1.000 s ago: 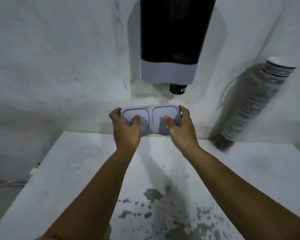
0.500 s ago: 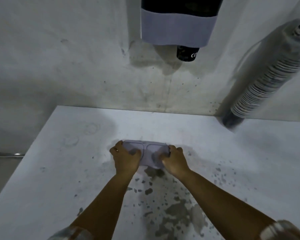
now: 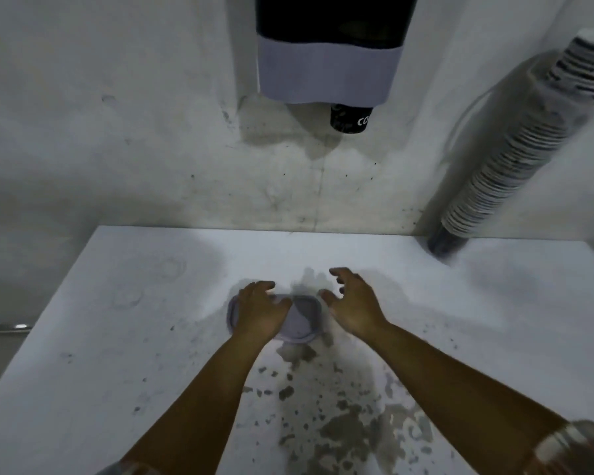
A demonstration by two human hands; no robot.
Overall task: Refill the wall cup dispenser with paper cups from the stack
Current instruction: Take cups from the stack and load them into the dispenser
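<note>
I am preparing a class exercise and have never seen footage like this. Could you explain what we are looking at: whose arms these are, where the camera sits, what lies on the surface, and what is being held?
There is no machine here: a person wears a wide-angle camera on the head, so you look down along their own bare arms. The left hand rests on a flat grey lid lying on the white table; whether its grip closes on the lid is unclear. The right hand hovers just beside the lid, fingers spread, holding nothing. On the wall hangs the dark cup dispenser, with one black cup poking out below. At the right, a long stack of paper cups leans against the wall, waiting to be loaded.
</note>
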